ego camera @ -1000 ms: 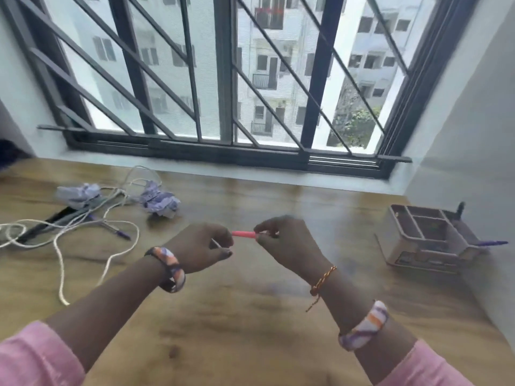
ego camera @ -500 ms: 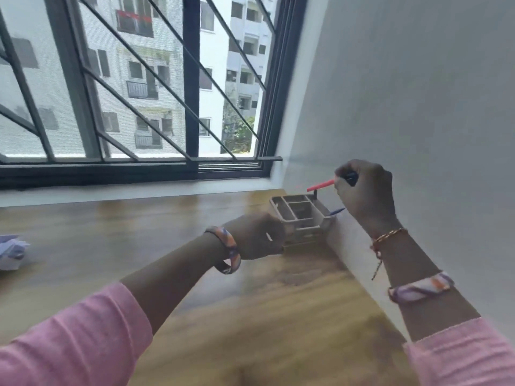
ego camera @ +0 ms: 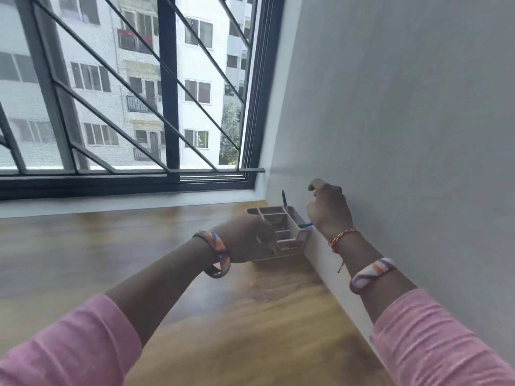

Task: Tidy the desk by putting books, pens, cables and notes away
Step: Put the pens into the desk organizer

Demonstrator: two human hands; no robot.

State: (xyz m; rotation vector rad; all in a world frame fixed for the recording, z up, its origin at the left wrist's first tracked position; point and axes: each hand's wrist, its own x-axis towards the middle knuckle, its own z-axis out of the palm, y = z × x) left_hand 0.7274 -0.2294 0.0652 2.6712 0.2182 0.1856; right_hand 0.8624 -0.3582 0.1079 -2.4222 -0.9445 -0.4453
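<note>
A pale plastic organizer (ego camera: 281, 232) — boxy, split into small square and oblong compartments — sits on the wood-grain counter (ego camera: 111, 246) in the corner, just beside the smooth grey wall (ego camera: 404, 121). A dark pen (ego camera: 284, 196) stands upright at its back, and a blue pen (ego camera: 305, 225) pokes out sideways from the compartment by the wall.

The left hand (ego camera: 245, 238) is at the organizer's near side with its fingers curled; a small pale thing shows at its fingertips, too blurred to tell whether it is held. The right hand (ego camera: 328, 210) hovers over the organizer's wall-side edge, fingers loosely bent and holding nothing, the blue pen's tip just below it.

Both wrists carry glossy bangles swirled in orange, white and purple; the right also has a braided thread band. Sleeves are soft pink knit. No writing can be read anywhere.
</note>
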